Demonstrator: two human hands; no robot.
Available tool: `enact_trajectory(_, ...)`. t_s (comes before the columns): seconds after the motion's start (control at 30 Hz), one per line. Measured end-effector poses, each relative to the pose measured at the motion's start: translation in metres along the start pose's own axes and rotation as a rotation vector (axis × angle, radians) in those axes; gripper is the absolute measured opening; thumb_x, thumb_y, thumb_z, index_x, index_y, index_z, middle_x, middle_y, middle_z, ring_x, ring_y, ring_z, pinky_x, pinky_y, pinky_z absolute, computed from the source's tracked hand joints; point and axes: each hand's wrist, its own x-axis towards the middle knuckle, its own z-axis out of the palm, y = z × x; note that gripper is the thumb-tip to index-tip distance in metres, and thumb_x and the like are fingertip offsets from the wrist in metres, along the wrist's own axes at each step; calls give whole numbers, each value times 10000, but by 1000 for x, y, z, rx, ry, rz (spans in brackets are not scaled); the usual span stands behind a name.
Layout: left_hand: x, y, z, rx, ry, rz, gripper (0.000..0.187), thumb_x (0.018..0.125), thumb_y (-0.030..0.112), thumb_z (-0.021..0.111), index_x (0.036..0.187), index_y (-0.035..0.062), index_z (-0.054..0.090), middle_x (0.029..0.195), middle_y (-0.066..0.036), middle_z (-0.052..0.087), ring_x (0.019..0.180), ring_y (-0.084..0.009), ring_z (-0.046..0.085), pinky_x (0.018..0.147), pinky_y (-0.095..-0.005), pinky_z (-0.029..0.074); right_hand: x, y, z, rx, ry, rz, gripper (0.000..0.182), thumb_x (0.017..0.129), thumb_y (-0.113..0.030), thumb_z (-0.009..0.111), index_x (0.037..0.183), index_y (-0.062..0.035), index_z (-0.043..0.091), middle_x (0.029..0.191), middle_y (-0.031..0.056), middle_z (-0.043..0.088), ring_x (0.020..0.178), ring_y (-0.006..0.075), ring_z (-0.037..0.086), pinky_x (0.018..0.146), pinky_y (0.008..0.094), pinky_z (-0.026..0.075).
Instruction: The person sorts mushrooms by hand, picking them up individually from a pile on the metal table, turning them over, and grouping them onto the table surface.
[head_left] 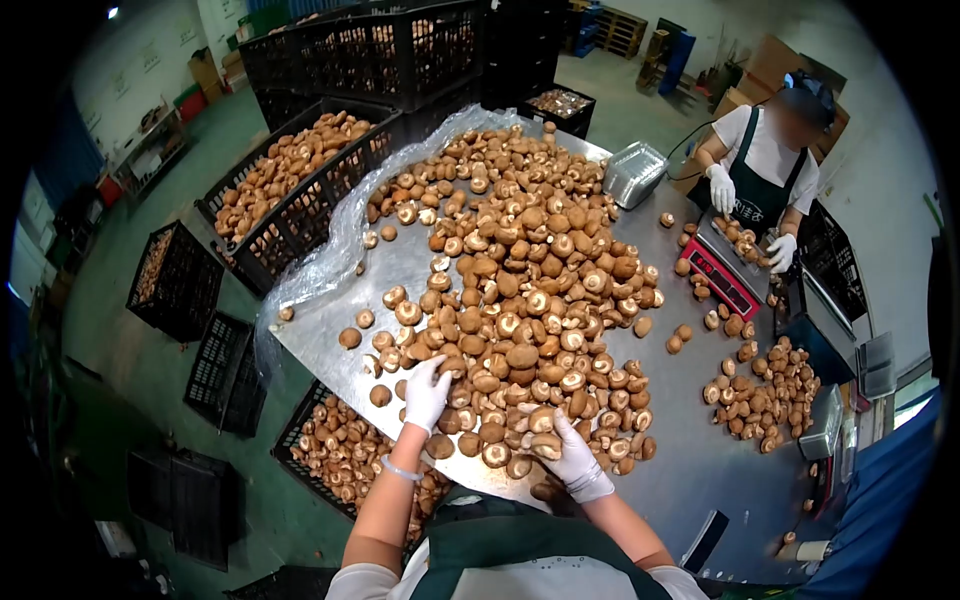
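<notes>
A large heap of brown shiitake mushrooms [520,250] covers the middle of the metal table [335,300]. My left hand [427,394], in a white glove, is at the near left edge of the heap, its fingers closed on a shiitake mushroom [454,367]. Cupped at the front of the table, my gloved right hand [576,458] holds a few shiitake mushrooms [543,420], some with pale undersides and stems showing. Its thumb lies along their right side; the other fingers are mostly hidden beneath them.
Black crates of mushrooms stand left [290,200] and below the table's near edge [340,450]. Clear plastic sheeting [375,185] drapes the left edge. Across the table, a co-worker [765,165] handles mushrooms over a red scale [715,275]. Clear trays [635,173] and a smaller mushroom pile [765,395] are right.
</notes>
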Motion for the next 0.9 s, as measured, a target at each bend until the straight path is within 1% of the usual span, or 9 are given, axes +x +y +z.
enact_trajectory(0.07, 2, 5, -10, -523, -114, -531, 274, 893, 125, 569, 1151, 35, 583, 940, -51, 654, 795, -118, 605, 655, -248, 484, 1, -5, -12, 24, 23, -22, 520, 997, -426, 348, 1263, 4, 470, 1075, 131, 618, 881, 198, 626, 775, 303, 515)
enact_trajectory(0.1, -1, 9, -13, -652, -119, -510, 262, 914, 167, 565, 1159, 76, 583, 896, 5, 626, 704, -49, 534, 604, -189, 441, 1, -11, 0, 68, 39, -26, 510, 999, -411, 353, 1283, 1, 453, 1167, 143, 593, 890, 192, 625, 634, 220, 499)
enact_trajectory(0.23, -29, 35, -11, -754, -194, -453, 268, 897, 157, 587, 1144, 52, 583, 928, -17, 640, 740, -70, 561, 652, -207, 462, 20, -6, 15, 209, -42, 69, 509, 984, -390, 418, 1335, -21, 406, 1341, 148, 487, 779, 151, 641, 416, 117, 367)
enact_trajectory(0.4, -64, 64, -20, -150, -103, 61, 213, 814, 137, 676, 985, 17, 635, 860, -91, 615, 776, -189, 600, 695, -271, 480, 32, 23, 25, 91, -50, 179, 484, 958, -459, 417, 1218, -59, 497, 991, 87, 601, 731, 154, 635, 637, 275, 563)
enact_trajectory(0.47, -64, 69, -40, -336, -126, -59, 137, 797, 105, 675, 904, 22, 659, 881, -109, 632, 831, -243, 610, 763, -315, 478, 26, 5, 22, 233, -91, 148, 494, 952, -493, 397, 1168, -63, 508, 959, 92, 594, 744, 169, 636, 594, 252, 543)
enact_trajectory(0.57, -68, 24, -57, -120, 78, -28, 89, 796, 87, 670, 787, 0, 651, 864, -113, 651, 796, -232, 622, 729, -308, 488, 19, -44, 0, 331, 95, -11, 448, 947, -483, 422, 1117, -81, 519, 998, 85, 585, 840, 206, 610, 705, 321, 536)
enact_trajectory(0.67, -68, -8, -80, -217, 144, -287, 89, 831, 87, 640, 826, -2, 649, 867, -101, 640, 775, -182, 631, 694, -291, 506, 9, -100, -46, 472, 372, -270, 405, 943, -474, 447, 1067, -98, 531, 1037, 79, 576, 937, 242, 583, 817, 390, 530)
enact_trajectory(0.8, -44, -49, -97, -122, 262, -303, 184, 836, 103, 644, 990, 3, 644, 900, -101, 623, 792, -169, 628, 721, -277, 507, -2, -160, -150, 651, 703, -616, 405, 920, -446, 522, 1089, -78, 534, 1043, 91, 590, 999, 263, 581, 953, 510, 474)
enact_trajectory(0.9, -8, -86, -98, 21, 343, -194, 326, 816, 100, 648, 1127, 19, 590, 1015, -155, 600, 904, -262, 613, 802, -342, 489, -10, -188, -268, 582, 838, -897, 424, 900, -416, 567, 1164, -85, 544, 1250, 97, 524, 1120, 273, 527, 969, 485, 461)
